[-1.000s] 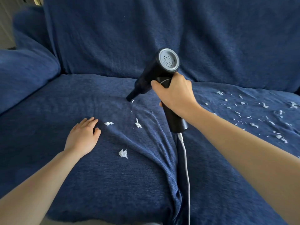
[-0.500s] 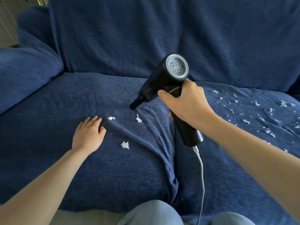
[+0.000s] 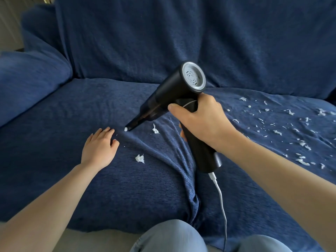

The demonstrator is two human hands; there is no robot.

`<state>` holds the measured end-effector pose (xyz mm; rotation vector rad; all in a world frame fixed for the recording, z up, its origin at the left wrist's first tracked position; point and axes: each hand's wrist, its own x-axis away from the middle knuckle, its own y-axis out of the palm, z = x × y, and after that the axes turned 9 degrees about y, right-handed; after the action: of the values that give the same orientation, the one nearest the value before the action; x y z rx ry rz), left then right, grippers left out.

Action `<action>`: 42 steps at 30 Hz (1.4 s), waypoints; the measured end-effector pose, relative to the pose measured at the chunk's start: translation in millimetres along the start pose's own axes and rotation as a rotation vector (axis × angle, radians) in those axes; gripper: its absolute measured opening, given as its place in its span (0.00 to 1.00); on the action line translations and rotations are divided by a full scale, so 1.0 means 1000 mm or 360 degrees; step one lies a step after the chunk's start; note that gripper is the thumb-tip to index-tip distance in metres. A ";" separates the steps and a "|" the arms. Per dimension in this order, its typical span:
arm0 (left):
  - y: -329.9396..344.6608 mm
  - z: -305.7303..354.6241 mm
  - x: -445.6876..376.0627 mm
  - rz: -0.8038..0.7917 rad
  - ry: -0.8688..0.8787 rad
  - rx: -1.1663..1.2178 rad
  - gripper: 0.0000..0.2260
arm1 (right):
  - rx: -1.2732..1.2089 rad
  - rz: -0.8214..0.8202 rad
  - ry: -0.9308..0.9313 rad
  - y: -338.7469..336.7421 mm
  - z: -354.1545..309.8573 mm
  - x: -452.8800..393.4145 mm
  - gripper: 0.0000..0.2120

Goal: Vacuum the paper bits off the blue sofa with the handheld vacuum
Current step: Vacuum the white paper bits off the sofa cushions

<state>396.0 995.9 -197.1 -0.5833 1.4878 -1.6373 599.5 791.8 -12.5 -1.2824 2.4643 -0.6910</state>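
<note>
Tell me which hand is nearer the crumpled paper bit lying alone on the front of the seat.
Left. The left hand rests flat on the sofa just left of the paper bit; the right hand grips the vacuum above, farther right.

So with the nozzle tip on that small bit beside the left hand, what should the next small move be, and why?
Probably swing the nozzle slightly right to the curled bit, the nearest one. The scrap at the tip looks nearly taken in, and the right hand already grips the vacuum angled that way.
</note>
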 end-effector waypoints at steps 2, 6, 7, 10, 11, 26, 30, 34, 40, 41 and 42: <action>0.000 -0.001 0.000 0.0012 0.0008 0.0006 0.22 | -0.0025 -0.0028 -0.0014 0.005 0.000 -0.002 0.11; 0.000 -0.002 0.000 0.0062 0.0021 0.0018 0.21 | -0.0080 -0.0105 -0.0034 0.010 0.003 -0.011 0.10; -0.001 -0.001 0.000 0.0078 0.0024 0.0024 0.20 | -0.0094 -0.0118 -0.0038 0.009 0.004 -0.012 0.10; -0.001 -0.004 0.000 0.0075 0.0056 0.0014 0.21 | -0.0127 -0.0164 -0.0043 0.009 0.009 -0.019 0.09; -0.002 -0.005 0.000 0.0066 0.0069 0.0013 0.21 | -0.0138 -0.0182 -0.0044 0.008 0.010 -0.022 0.09; -0.007 -0.014 0.024 0.0024 0.0040 -0.0074 0.25 | 0.0007 -0.0228 -0.0181 0.000 0.003 0.003 0.11; -0.008 -0.013 0.029 0.0004 0.0035 -0.0100 0.26 | 0.0141 -0.0180 -0.0213 0.011 -0.003 0.010 0.11; -0.009 -0.012 0.029 -0.0032 0.0030 -0.0113 0.26 | 0.0138 -0.0195 -0.0187 0.005 -0.008 0.017 0.10; -0.007 -0.001 0.029 -0.0054 -0.0073 -0.0105 0.26 | 0.0158 -0.0206 -0.0172 -0.022 -0.006 0.036 0.11; -0.007 0.001 0.028 -0.0058 -0.0087 -0.0105 0.26 | 0.0160 -0.0207 -0.0171 -0.025 -0.005 0.038 0.11; -0.007 0.003 0.028 -0.0064 -0.0098 -0.0105 0.26 | 0.0164 -0.0199 -0.0168 -0.028 -0.003 0.041 0.10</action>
<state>380.9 971.4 -195.3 -0.6977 1.4985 -1.5915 594.3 745.2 4.2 -1.4047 2.2502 -0.7505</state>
